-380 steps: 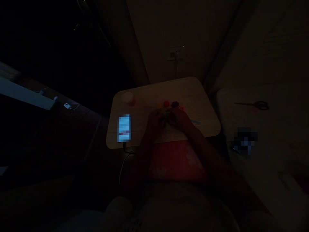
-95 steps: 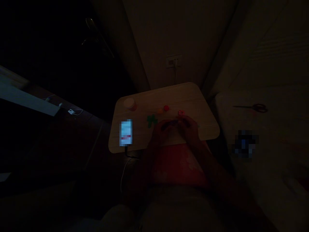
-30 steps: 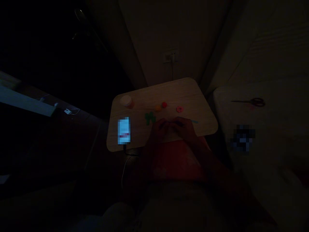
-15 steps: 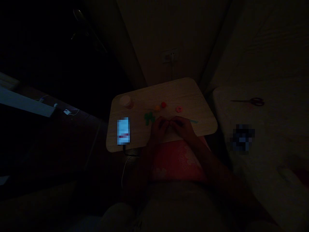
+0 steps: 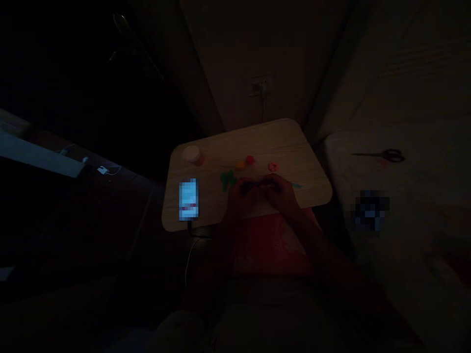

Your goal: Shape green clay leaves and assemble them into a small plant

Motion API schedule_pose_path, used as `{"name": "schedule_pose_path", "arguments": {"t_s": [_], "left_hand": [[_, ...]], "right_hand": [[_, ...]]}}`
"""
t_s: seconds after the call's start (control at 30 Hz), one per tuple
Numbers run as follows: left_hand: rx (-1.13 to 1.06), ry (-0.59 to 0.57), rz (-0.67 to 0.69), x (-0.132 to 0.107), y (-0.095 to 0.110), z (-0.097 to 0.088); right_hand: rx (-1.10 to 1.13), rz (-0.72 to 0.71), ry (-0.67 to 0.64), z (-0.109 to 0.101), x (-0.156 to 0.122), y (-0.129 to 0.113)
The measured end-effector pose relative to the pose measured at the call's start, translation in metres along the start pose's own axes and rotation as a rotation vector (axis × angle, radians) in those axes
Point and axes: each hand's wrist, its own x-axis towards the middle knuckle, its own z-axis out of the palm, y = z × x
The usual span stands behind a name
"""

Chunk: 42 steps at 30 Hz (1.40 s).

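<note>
In the dim head view, my left hand (image 5: 241, 192) and my right hand (image 5: 278, 190) meet over the near edge of a small wooden table (image 5: 272, 135). Fingers of both hands are curled together at the tips; whatever lies between them is too dark to make out. Left of my left hand lies a green, several-lobed piece (image 5: 228, 180). Beyond the hands sit an orange lump (image 5: 240, 165), a red ball (image 5: 250, 160) and a pink flower-shaped ring (image 5: 273, 166). A light blue strip (image 5: 296, 186) lies just right of my right hand.
A lit phone (image 5: 189, 200) with a cable lies on the table's left side, and a pale-lidded jar (image 5: 192, 155) stands behind it. To the right, scissors (image 5: 382, 155) and a blurred dark object (image 5: 370, 211) rest on a pale surface. A wall socket (image 5: 260, 85) holds a plug.
Both hands stay together, with the fingers shifted slightly and the right hand's knuckles a little higher. The pieces on the table have not moved.
</note>
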Motion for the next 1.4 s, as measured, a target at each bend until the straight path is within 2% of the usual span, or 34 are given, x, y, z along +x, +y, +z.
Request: {"name": "schedule_pose_path", "arguments": {"t_s": [0.23, 0.53, 0.67, 0.93, 1.1, 1.23, 1.4], "left_hand": [[-0.008, 0.011, -0.008, 0.001, -0.0008, 0.0003], [-0.045, 0.012, -0.088, 0.0038, -0.0001, 0.0007], [-0.023, 0.034, -0.085, 0.0037, -0.002, 0.0009], [0.014, 0.05, -0.06, 0.0035, -0.0039, 0.0009], [0.018, 0.025, -0.11, 0.0017, -0.0017, 0.0006], [-0.007, 0.062, -0.162, 0.0015, -0.0016, 0.0008], [-0.054, 0.046, -0.166, 0.0027, 0.001, 0.0017]], "right_hand": [[0.003, 0.004, 0.004, -0.0006, -0.0011, -0.0025], [-0.027, -0.004, 0.017, -0.0003, -0.0025, -0.0037], [-0.029, 0.001, 0.052, 0.0, -0.0033, -0.0025], [-0.084, 0.0, 0.015, -0.0003, -0.0024, -0.0009], [-0.071, 0.026, 0.007, -0.0014, -0.0044, -0.0001], [-0.046, 0.068, 0.015, -0.0013, -0.0058, -0.0012], [0.003, 0.118, 0.056, 0.0001, -0.0031, 0.0006]]}}
